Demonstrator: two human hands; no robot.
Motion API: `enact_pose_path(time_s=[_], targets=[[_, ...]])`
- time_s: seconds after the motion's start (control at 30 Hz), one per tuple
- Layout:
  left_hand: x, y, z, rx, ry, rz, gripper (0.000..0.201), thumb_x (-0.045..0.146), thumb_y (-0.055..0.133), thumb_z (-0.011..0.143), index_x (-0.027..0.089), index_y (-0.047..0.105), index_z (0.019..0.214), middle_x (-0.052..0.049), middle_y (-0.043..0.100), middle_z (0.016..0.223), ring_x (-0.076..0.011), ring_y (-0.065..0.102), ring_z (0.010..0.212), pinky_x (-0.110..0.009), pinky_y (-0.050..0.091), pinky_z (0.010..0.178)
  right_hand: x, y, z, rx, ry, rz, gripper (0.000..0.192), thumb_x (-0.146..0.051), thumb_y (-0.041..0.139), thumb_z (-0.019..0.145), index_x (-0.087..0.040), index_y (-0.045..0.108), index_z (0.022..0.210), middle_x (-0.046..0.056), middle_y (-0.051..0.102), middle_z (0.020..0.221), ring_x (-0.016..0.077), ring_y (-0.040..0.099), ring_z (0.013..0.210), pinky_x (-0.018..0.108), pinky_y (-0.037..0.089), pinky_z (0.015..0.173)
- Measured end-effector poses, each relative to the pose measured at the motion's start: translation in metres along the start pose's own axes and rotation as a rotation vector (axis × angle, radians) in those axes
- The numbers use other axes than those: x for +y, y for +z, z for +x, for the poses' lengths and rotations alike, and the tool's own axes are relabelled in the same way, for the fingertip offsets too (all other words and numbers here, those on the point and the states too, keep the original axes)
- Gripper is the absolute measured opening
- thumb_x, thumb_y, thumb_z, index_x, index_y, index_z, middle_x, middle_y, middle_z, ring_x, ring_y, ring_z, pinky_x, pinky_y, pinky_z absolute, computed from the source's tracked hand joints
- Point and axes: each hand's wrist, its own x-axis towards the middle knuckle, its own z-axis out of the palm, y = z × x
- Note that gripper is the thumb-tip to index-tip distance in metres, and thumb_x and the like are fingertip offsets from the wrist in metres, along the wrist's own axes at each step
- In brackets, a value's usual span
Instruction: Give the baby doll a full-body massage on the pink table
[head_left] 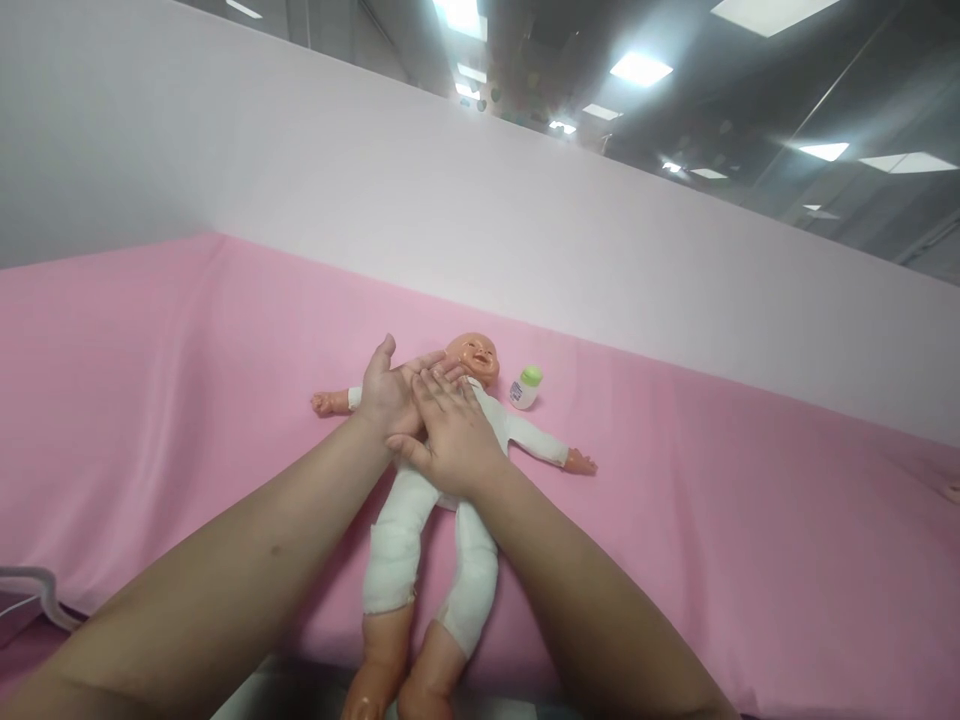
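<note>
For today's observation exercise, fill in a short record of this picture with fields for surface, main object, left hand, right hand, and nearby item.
Surface: pink cloth spread flat, pale wall behind
Main object: baby doll in white clothing, lying face up, arms spread out
Left hand: left hand flat on the doll's chest and shoulder, holding nothing
Right hand: right hand flat on the doll's chest, overlapping the left
Nearby item: small white bottle with green cap, beside the doll's head, untouched
</note>
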Motion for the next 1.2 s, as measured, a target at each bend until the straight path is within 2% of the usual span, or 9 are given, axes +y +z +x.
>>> enact_pose_path(time_s=[0.17, 0.33, 0.43, 0.57, 0.73, 0.83, 1.03, 1.2], targets=[[0.014, -0.013, 0.008, 0.085, 0.104, 0.003, 0.078, 0.069, 0.042, 0.091, 0.007, 0.054, 0.137, -0.026, 0.065, 0.125, -0.0362, 0.065, 0.117, -0.047, 0.056, 0.095, 0.0, -0.003, -0.003, -0.027, -0.054, 0.032, 0.086, -0.069, 0.044, 0.095, -0.009, 0.031, 0.156, 0.018, 0.035, 0.16, 0.0299, 0.028, 0.152, 0.052, 0.011, 0.126], [0.025, -0.024, 0.018, 0.112, 0.192, -0.04, 0.077, 0.069, 0.041, 0.092, 0.007, 0.053, 0.136, -0.024, 0.065, 0.125, -0.0334, 0.066, 0.118, -0.043, 0.057, 0.094, -0.003, -0.004, -0.007, -0.02, -0.187, 0.119, 0.079, -0.063, 0.05, 0.095, -0.007, 0.041, 0.151, 0.02, 0.047, 0.152, 0.0289, 0.041, 0.145, 0.048, 0.025, 0.123], [0.023, -0.026, 0.019, 0.101, 0.201, -0.034, 0.079, 0.069, 0.039, 0.093, 0.005, 0.052, 0.137, -0.025, 0.065, 0.126, -0.0339, 0.064, 0.12, -0.044, 0.056, 0.095, -0.003, -0.003, -0.008, -0.015, -0.244, 0.15, 0.081, -0.063, 0.052, 0.095, -0.007, 0.039, 0.152, 0.021, 0.045, 0.154, 0.0291, 0.04, 0.146, 0.046, 0.028, 0.122], [0.014, -0.019, 0.014, 0.049, 0.128, 0.001, 0.079, 0.07, 0.039, 0.092, 0.006, 0.053, 0.137, -0.025, 0.065, 0.127, -0.0341, 0.063, 0.122, -0.045, 0.056, 0.096, -0.005, -0.004, -0.008, -0.022, -0.271, 0.166, 0.089, -0.066, 0.054, 0.092, -0.008, 0.031, 0.156, 0.02, 0.035, 0.16, 0.0302, 0.028, 0.152, 0.049, 0.022, 0.125], [0.002, -0.004, 0.002, 0.002, 0.045, -0.004, 0.081, 0.071, 0.037, 0.092, 0.007, 0.052, 0.14, -0.025, 0.064, 0.131, -0.0346, 0.062, 0.123, -0.046, 0.054, 0.098, -0.007, -0.007, -0.007, -0.018, -0.216, 0.137, 0.1, -0.072, 0.053, 0.089, -0.013, 0.016, 0.161, 0.017, 0.021, 0.166, 0.0312, 0.015, 0.156, 0.053, 0.012, 0.127], [-0.002, 0.002, -0.001, 0.005, 0.011, 0.014, 0.082, 0.072, 0.035, 0.093, 0.007, 0.051, 0.14, -0.025, 0.063, 0.132, -0.0348, 0.062, 0.124, -0.047, 0.054, 0.099, -0.008, -0.007, -0.006, -0.016, -0.146, 0.088, 0.099, -0.073, 0.047, 0.092, -0.012, 0.013, 0.162, 0.017, 0.019, 0.167, 0.0306, 0.012, 0.156, 0.053, 0.008, 0.127], [-0.002, 0.002, -0.001, 0.021, -0.03, 0.084, 0.085, 0.072, 0.033, 0.092, 0.004, 0.052, 0.139, -0.027, 0.062, 0.132, -0.0366, 0.061, 0.124, -0.049, 0.051, 0.102, -0.007, -0.001, -0.003, -0.004, 0.046, -0.006, 0.089, -0.071, 0.038, 0.096, -0.013, 0.021, 0.16, 0.015, 0.022, 0.166, 0.0323, 0.013, 0.156, 0.056, 0.007, 0.125], [0.01, -0.008, 0.006, 0.069, 0.062, 0.051, 0.082, 0.07, 0.038, 0.091, 0.005, 0.052, 0.139, -0.027, 0.063, 0.128, -0.0376, 0.062, 0.122, -0.051, 0.053, 0.099, -0.005, 0.001, -0.003, -0.023, 0.039, -0.006, 0.084, -0.069, 0.04, 0.097, -0.012, 0.029, 0.158, 0.016, 0.03, 0.163, 0.0313, 0.023, 0.154, 0.056, 0.009, 0.125]])
